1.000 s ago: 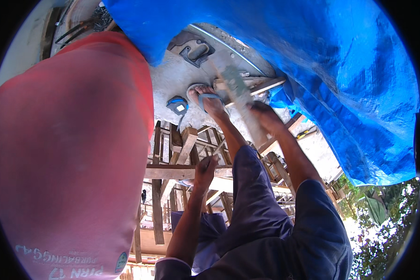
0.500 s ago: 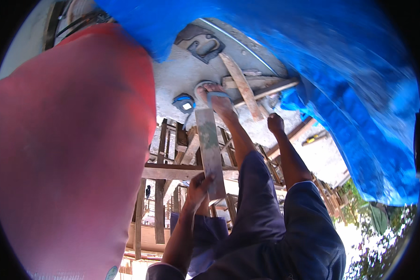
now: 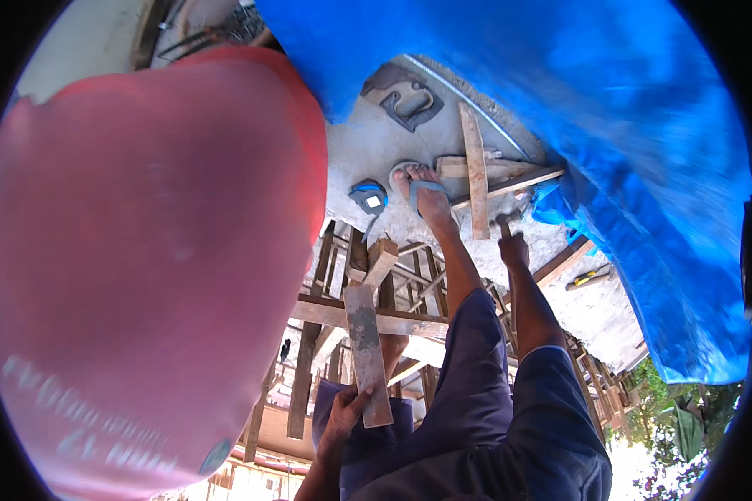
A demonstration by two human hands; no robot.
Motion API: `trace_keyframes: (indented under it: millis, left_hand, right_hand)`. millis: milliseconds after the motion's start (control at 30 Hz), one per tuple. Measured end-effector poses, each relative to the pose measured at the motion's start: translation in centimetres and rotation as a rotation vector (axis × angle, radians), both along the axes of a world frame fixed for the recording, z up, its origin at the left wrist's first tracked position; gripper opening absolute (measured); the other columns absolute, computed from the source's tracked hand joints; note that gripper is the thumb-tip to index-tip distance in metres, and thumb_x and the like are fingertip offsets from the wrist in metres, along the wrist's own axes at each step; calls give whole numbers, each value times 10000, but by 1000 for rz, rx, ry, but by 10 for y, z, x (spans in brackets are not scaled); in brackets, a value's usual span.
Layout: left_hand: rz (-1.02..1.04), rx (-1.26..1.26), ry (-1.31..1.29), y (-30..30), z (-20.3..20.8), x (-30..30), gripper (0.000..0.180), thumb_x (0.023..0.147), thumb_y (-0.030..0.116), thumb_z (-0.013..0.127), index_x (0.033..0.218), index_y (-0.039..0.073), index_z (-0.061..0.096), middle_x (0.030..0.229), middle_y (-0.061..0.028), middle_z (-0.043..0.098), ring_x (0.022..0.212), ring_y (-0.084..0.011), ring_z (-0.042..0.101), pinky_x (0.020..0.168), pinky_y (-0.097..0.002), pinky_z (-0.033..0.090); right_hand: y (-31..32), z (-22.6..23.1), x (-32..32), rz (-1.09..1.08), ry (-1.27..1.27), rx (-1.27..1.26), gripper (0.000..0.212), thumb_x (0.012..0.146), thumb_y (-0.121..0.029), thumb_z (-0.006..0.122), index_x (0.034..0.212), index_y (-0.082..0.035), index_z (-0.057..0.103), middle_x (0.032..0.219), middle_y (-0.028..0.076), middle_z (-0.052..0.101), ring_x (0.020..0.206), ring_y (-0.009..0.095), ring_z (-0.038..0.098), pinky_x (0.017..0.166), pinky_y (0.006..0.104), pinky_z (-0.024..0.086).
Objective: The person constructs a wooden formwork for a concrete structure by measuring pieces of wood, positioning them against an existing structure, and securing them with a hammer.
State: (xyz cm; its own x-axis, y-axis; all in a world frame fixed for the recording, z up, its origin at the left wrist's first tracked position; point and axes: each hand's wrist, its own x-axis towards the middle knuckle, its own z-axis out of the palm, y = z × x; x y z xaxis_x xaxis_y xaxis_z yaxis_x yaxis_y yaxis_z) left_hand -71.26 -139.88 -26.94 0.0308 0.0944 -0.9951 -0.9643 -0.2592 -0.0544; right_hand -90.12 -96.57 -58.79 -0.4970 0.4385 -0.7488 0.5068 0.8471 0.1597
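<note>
My left hand [image 3: 345, 413] grips the near end of a short, flat, weathered wooden board [image 3: 363, 334]. The board slants up and away from me, its far end close to a crossing wooden beam. Further out to the right, my right hand [image 3: 515, 249] is closed round the handle of what looks like a hammer [image 3: 508, 221], its dark head showing beyond the fist. My foot in a flip-flop [image 3: 427, 194] rests on the concrete between the two hands' reach. Beside it, to the left, lies a blue and black tape measure [image 3: 369, 197].
A big rounded pinkish-red object [image 3: 159, 250] fills the left side. Blue tarpaulin [image 3: 627, 184] hangs across the top and right. Wooden strips [image 3: 475, 171] and a dark tool with a looped grip [image 3: 413, 102] lie ahead. Timber framing [image 3: 326, 313] spreads below; a yellow-handled tool [image 3: 589, 277] lies right.
My left hand has drawn the board back toward my body, away from the foot. Beyond my right fist, the hammer head now shows more plainly. The whole view has shifted a little.
</note>
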Motion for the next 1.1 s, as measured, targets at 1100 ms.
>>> trace_keyframes:
  millis: [1100]
  left_hand:
    - [964,-683,-3,33,256,153,411,910,312,705,1075,-65,699,933,-94,725,782,-177,684,700,-307,524]
  right_hand:
    - [5,403,-129,771,-383,-275,208,886,-68,529,1028,84,517,859,304,679,715,439,702,597,528,573]
